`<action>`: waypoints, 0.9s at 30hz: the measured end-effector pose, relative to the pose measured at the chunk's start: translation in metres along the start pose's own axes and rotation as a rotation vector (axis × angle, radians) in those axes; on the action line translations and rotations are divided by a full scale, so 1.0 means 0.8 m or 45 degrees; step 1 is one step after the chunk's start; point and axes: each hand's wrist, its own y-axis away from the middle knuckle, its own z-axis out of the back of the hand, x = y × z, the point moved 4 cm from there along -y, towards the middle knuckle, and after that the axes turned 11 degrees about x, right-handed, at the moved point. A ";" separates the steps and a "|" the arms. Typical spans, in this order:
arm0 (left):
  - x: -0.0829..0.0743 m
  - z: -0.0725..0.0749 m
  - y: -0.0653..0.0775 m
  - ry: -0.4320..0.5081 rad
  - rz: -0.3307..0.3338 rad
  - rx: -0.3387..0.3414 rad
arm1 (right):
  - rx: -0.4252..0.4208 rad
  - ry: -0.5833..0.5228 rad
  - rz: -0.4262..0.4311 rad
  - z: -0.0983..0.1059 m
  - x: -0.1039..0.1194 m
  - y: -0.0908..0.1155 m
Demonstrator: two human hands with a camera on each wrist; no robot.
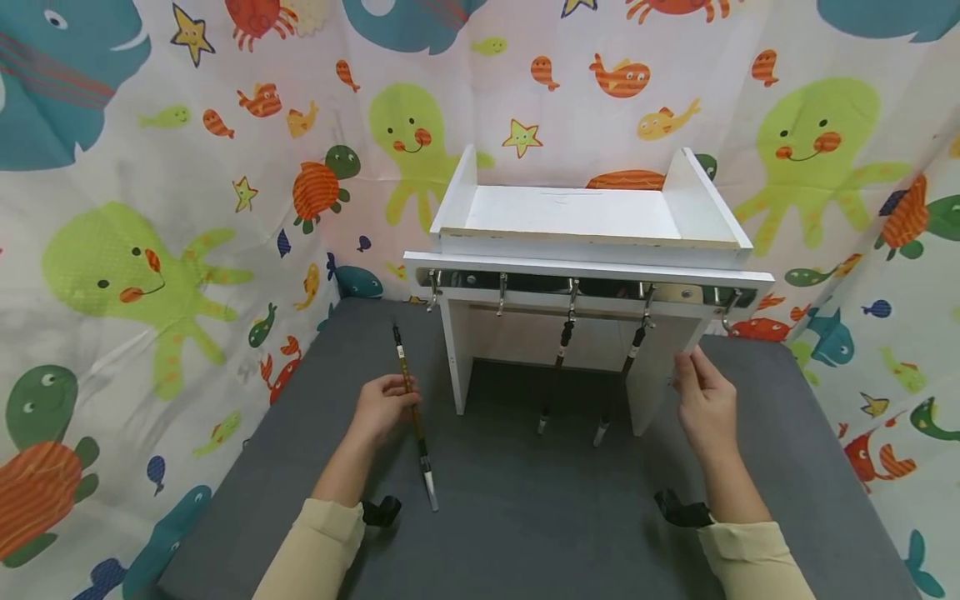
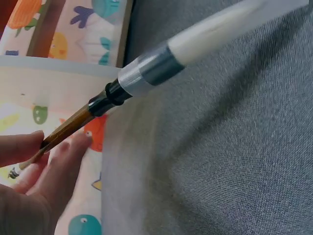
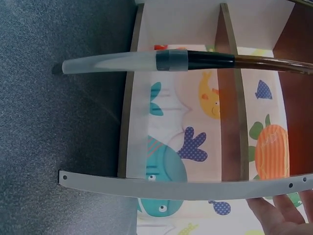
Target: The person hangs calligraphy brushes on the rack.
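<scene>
My left hand (image 1: 386, 407) pinches a calligraphy brush (image 1: 415, 417) by its brown handle, left of the white shelf (image 1: 585, 265). The brush slants, its capped white tip (image 2: 210, 39) pointing down over the grey surface and its hanging-loop end upward. At the shelf's right side panel (image 1: 667, 367), my right hand (image 1: 707, 408) holds the panel's front edge between thumb and fingers. In the right wrist view its fingertips (image 3: 266, 210) lie against that panel. Two more capped brushes (image 1: 558, 358) (image 1: 626, 367) hang from hooks on the shelf's front rail.
A metal hook rail (image 1: 472, 279) runs along the shelf front, with bare hooks at the left (image 1: 433, 292) and far right (image 1: 729, 308). Grey cloth (image 1: 525, 525) covers the table. A sea-animal patterned curtain (image 1: 247, 150) surrounds it on the left, back and right.
</scene>
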 end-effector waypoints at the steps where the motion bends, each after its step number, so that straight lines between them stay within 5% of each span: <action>1: -0.001 0.000 0.002 0.032 -0.018 0.019 | 0.005 0.012 -0.013 -0.001 0.000 0.000; 5: -0.009 0.000 0.017 0.142 -0.081 0.070 | 0.018 0.028 -0.031 -0.004 -0.002 -0.001; 9: -0.025 -0.001 0.036 0.125 -0.160 0.066 | 0.012 0.013 -0.012 -0.004 -0.004 -0.001; 27: -0.069 -0.005 0.094 -0.291 -0.433 -0.087 | 0.011 0.020 0.029 0.001 -0.004 0.000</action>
